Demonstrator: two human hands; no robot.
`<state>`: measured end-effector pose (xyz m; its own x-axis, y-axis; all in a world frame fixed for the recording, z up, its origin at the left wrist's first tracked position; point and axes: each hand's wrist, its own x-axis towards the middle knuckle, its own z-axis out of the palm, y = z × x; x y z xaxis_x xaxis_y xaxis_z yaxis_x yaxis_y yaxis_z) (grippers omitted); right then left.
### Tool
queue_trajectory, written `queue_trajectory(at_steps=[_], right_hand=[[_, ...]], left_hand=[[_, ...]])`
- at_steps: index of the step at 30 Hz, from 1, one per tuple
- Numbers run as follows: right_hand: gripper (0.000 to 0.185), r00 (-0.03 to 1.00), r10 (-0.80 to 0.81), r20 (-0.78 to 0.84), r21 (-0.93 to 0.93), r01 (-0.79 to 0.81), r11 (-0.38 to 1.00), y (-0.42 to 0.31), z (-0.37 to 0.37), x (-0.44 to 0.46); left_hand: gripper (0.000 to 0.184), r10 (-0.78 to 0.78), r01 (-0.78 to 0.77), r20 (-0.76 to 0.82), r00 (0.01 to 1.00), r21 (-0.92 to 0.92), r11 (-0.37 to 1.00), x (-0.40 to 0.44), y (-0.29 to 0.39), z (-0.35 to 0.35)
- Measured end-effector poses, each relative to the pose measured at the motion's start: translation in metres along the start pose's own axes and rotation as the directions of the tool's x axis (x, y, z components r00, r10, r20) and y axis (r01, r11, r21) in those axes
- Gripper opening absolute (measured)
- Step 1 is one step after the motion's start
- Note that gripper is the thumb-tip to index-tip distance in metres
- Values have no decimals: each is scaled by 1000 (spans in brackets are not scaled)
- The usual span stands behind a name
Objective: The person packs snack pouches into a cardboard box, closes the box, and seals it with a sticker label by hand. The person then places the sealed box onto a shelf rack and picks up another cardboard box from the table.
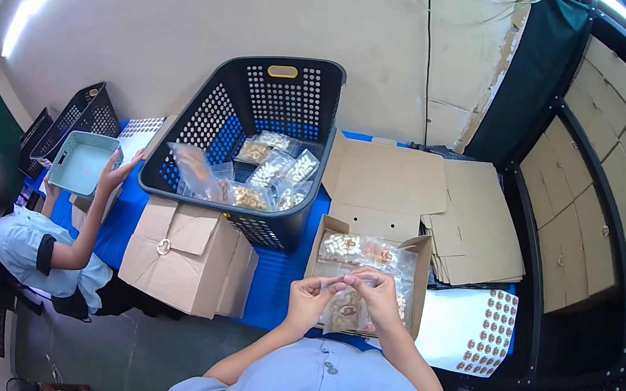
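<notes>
My left hand and my right hand meet over an open cardboard box. Fingers of both hands pinch the top edge of a clear plastic pouch, which hangs below them and bears a round brown sticker. What fills this pouch is hard to make out. Inside the box, behind my hands, lie clear pouches of pale pieces, also with brown stickers. The box's lid is folded back, away from me. My forearms cover part of the box's near side.
A dark perforated basket holds several filled pouches. Closed cardboard boxes stand left, flat cardboard and a sticker sheet right. Farther left, a co-worker handles a teal basket. Shelves of boxes line the right.
</notes>
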<state>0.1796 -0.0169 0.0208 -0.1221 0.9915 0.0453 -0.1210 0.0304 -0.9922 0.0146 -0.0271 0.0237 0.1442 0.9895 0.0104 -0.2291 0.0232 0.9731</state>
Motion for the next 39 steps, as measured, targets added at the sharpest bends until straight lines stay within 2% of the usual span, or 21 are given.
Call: queue_trajectory(at_steps=[5, 7, 9, 11, 12, 13, 15, 17, 18, 21, 22, 23, 25, 26, 27, 29, 30, 31, 33, 37, 39], right_hand=[[25, 997, 49, 54, 0, -49, 999, -9, -15, -3], [28, 999, 28, 29, -29, -28, 999, -17, -14, -5], [30, 1000, 11, 4, -62, -10, 998, -16, -14, -5], [33, 969, -141, -204, -34, 137, 990, -9, -14, -2], [33, 969, -142, -201, -36, 137, 990, -11, -12, -3], [35, 970, -168, -177, -88, 154, 984, -16, -9, -4], [38, 970, -191, -149, -139, 171, 975, -20, 0, -4], [47, 922, -384, 58, -368, 377, 850, -22, 10, -2], [64, 935, -345, 85, -329, 353, 876, -23, 13, -2], [67, 932, -352, 89, -231, 363, 903, -22, 14, 3], [57, 919, -380, 104, -154, 392, 907, -24, 13, 5], [57, 918, -383, 103, -155, 395, 905, -21, 12, 7], [45, 971, -234, 42, -145, 237, 961, -12, 13, 9], [38, 978, -206, -45, -166, 196, 966, -10, 15, 9], [38, 977, -208, -48, -167, 197, 966, -10, 16, 11], [29, 931, -248, -268, -208, 195, 959, -10, 16, 14], [22, 938, -264, -224, -310, 188, 932, -10, 11, 16], [22, 939, -264, -223, -310, 188, 932, -7, 5, 17], [19, 982, -168, -87, -111, 158, 981, 0, -1, 17], [13, 994, -60, -97, 131, 73, 989, -3, -2, 14], [14, 988, -58, -144, 95, 73, 993, -2, -1, 13]], left_hand=[[27, 7, -7, 56, 998, 3, 1000, 6, 4, -2], [32, 7, 2, 131, 991, -67, 998, 8, 5, -4], [34, 69, -68, 76, 995, -22, 997, 10, 2, -4], [37, 137, -137, 23, 990, 28, 990, 15, -2, -9], [38, 198, -207, 115, 973, 73, 976, 18, -3, -13], [39, 252, -279, 210, 945, 113, 954, 20, -4, -16], [49, 197, -224, 231, 953, 96, 970, 16, -1, -5], [62, 291, -352, 264, 920, 225, 909, 13, 9, 6], [76, 278, -337, 273, 921, 201, 920, 15, 4, 3], [76, 226, -256, 187, 956, 156, 954, 20, -8, -1], [75, 259, -291, 194, 946, 158, 944, 21, -11, -3], [75, 262, -294, 197, 945, 158, 943, 19, -14, -3], [74, 76, -94, 162, 984, 105, 990, 14, -7, 2], [59, 71, -80, 105, 992, 87, 993, 12, -3, 6], [59, 72, -82, 108, 992, 86, 993, 12, 1, 6], [40, 53, -58, 117, 992, 48, 997, 16, 7, 4], [35, 120, -129, 102, 987, 87, 988, 19, 5, 5], [35, 121, -130, 100, 988, 87, 988, 21, -1, 2], [39, -39, 22, 92, 995, 183, 983, 22, -10, -8], [41, 29, -43, 174, 984, 80, 996, 28, -12, -15], [41, -30, 23, 226, 974, 33, 999, 31, -12, -20]])
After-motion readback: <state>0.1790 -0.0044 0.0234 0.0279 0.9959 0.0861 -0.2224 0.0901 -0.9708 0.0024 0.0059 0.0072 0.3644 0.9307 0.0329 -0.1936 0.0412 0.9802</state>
